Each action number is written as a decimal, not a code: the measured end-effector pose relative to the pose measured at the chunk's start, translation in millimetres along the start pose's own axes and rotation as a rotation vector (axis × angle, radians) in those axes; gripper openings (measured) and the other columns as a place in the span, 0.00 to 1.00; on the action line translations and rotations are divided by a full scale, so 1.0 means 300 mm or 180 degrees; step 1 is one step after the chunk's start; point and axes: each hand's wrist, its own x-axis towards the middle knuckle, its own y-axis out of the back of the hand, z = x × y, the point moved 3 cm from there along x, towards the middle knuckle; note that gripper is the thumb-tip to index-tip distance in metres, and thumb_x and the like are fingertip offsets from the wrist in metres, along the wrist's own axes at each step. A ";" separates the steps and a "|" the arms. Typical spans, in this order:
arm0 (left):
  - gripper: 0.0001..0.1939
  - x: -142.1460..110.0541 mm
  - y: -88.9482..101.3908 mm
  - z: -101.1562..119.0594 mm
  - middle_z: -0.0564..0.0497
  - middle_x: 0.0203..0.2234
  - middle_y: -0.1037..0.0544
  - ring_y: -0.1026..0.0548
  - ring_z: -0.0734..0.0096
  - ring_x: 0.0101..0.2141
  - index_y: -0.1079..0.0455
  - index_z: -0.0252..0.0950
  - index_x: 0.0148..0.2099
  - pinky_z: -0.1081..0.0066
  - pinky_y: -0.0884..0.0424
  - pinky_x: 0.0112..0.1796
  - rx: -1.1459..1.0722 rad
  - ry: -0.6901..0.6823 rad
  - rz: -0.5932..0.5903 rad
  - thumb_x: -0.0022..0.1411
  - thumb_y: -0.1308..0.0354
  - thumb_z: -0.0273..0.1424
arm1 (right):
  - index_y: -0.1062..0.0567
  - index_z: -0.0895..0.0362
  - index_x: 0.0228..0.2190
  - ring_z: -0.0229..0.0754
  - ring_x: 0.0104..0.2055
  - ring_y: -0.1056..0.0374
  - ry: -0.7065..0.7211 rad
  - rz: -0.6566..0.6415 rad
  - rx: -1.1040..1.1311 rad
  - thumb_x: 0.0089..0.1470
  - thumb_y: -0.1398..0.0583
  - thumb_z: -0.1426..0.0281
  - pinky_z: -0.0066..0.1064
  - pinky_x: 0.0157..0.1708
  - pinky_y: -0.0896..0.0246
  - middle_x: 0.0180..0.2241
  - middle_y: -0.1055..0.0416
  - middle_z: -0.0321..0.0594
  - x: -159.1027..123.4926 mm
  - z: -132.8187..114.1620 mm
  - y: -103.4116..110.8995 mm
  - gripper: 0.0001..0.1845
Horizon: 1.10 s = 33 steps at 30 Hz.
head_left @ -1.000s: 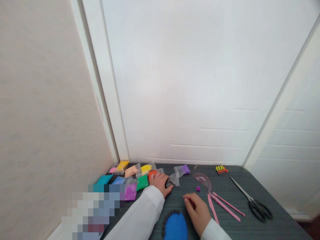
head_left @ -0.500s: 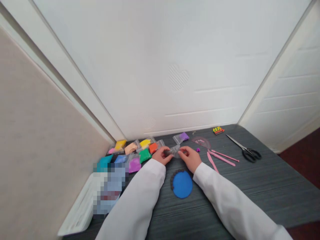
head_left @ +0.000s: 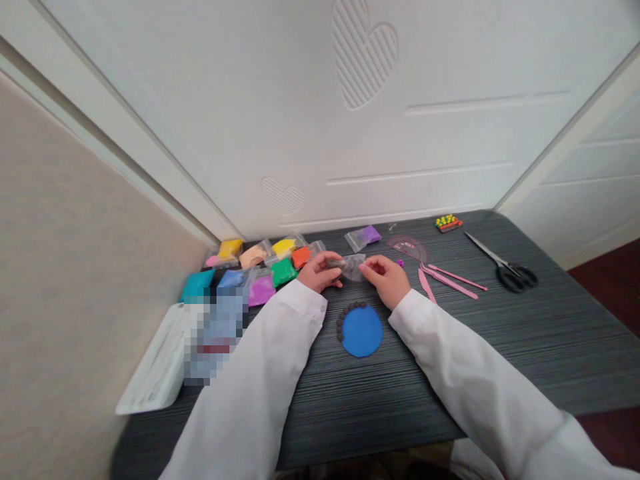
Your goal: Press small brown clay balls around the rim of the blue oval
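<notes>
Between my two hands is a small clear plastic bag [head_left: 354, 267] with something dark grey at its left end. My left hand [head_left: 320, 272] is closed around that end, fingers partly covering it. With thumb and fingertips, my right hand [head_left: 384, 276] pinches the bag's right edge. Nearer to me on the table lies a flat blue clay disc [head_left: 362, 332]. Small dark balls [head_left: 341, 319] line its upper left rim, side by side. A small purple piece [head_left: 400, 263] shows just behind my right hand.
Bags of coloured clay [head_left: 283, 272] lie at the left, beside a white tray [head_left: 150, 373] and a blurred-out packet [head_left: 220, 333]. A purple bag [head_left: 371, 234], a protractor [head_left: 407, 247], pink tools [head_left: 453, 281], scissors [head_left: 510, 270] and a small yellow-red piece [head_left: 449, 223] lie behind and right.
The camera view has tilted down, so the table sits higher in the picture. The bag is stretched out more between my hands, and my left fingers have shifted on it.
</notes>
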 end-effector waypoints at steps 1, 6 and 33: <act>0.20 -0.001 0.000 -0.001 0.53 0.27 0.29 0.29 0.76 0.23 0.38 0.36 0.37 0.72 0.29 0.23 -0.0129 0.0051 -0.0006 0.42 0.40 0.40 | 0.32 0.57 0.24 0.34 0.23 0.42 -0.0007 -0.0031 0.0063 0.42 0.42 0.61 0.27 0.25 0.46 0.20 0.37 0.33 0.000 -0.003 0.001 0.11; 0.18 0.003 0.001 -0.018 0.50 0.27 0.27 0.30 0.76 0.22 0.36 0.34 0.38 0.76 0.33 0.19 -0.0427 0.0200 0.0060 0.44 0.40 0.37 | 0.35 0.57 0.22 0.32 0.22 0.43 -0.0034 -0.0196 0.0367 0.42 0.43 0.61 0.26 0.23 0.46 0.19 0.38 0.32 0.000 -0.017 0.000 0.12; 0.15 0.010 -0.008 -0.019 0.50 0.24 0.27 0.26 0.72 0.26 0.34 0.30 0.34 0.78 0.31 0.21 -0.0531 0.0414 -0.0072 0.45 0.39 0.33 | 0.34 0.57 0.28 0.35 0.28 0.37 0.0566 -0.0357 -0.0400 0.54 0.52 0.63 0.28 0.30 0.43 0.26 0.34 0.35 -0.012 -0.011 0.015 0.13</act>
